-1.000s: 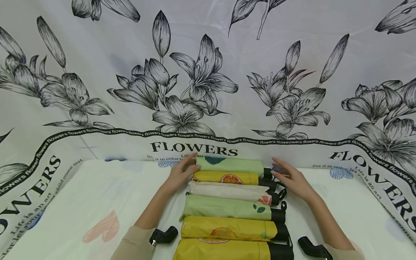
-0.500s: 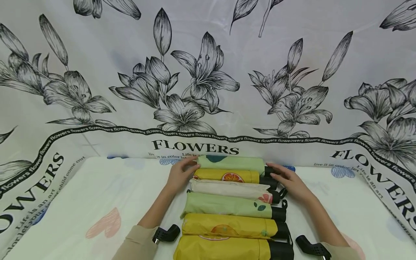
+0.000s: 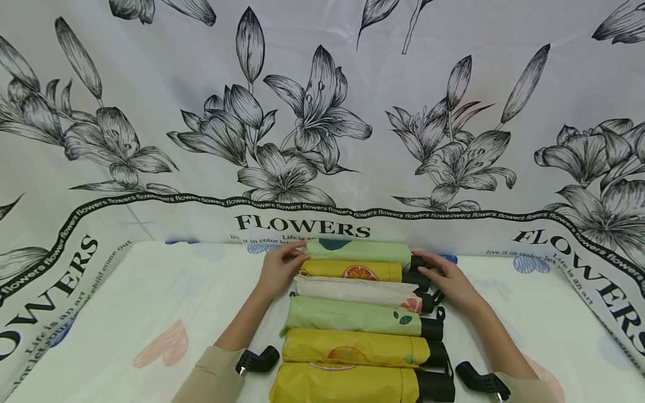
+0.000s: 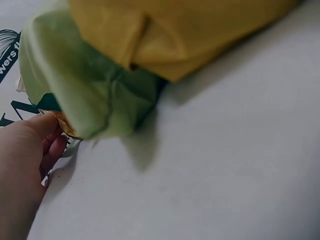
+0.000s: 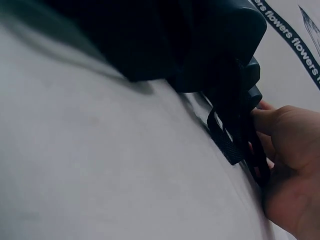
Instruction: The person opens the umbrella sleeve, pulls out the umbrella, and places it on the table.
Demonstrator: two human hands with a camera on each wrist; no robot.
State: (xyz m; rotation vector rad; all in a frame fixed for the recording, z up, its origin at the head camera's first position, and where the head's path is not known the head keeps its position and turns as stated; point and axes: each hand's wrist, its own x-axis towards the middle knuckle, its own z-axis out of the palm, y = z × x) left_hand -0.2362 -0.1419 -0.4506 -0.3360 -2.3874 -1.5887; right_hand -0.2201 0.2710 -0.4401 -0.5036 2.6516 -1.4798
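At the back of the table [image 3: 201, 302], your left hand [image 3: 279, 268] and right hand [image 3: 450, 282] touch opposite ends of the far umbrella [image 3: 363, 253], fingers relaxed, apparently not gripping; uneven pressure could skew it, and a strap [image 5: 231, 151] could snag your right hand.

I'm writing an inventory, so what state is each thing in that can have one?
Far green umbrella, closed, lying flat
Far yellow umbrella, closed, lying flat
White umbrella, closed, lying flat
Near green umbrella, closed, lying flat
Second-nearest yellow umbrella, closed, lying flat
Nearest yellow umbrella, closed, partly cropped
Left hand, at the far green umbrella's left end
Right hand, at that umbrella's black handle
Tablecloth, spread out
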